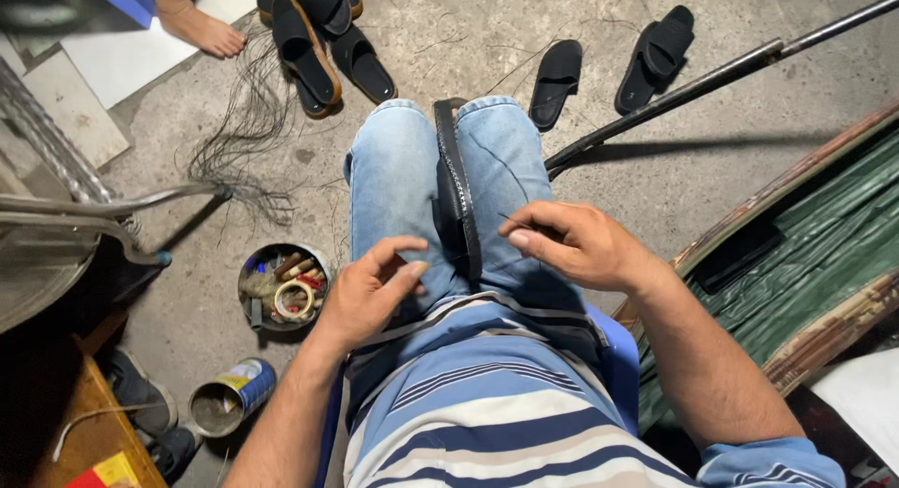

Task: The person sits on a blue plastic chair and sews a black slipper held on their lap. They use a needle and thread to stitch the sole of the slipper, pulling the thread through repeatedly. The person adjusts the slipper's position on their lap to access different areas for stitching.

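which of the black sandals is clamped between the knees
The black sandal standing on edge between the jeans-clad knees, just beside the right hand. All the other sandals lie flat on the concrete floor, away from both hands.

Grey concrete floor (449, 48): black slip-on sandals (599, 66) toward its far edge, a round tin of tools (281, 287) and a tipped can (229, 394) near its left edge.
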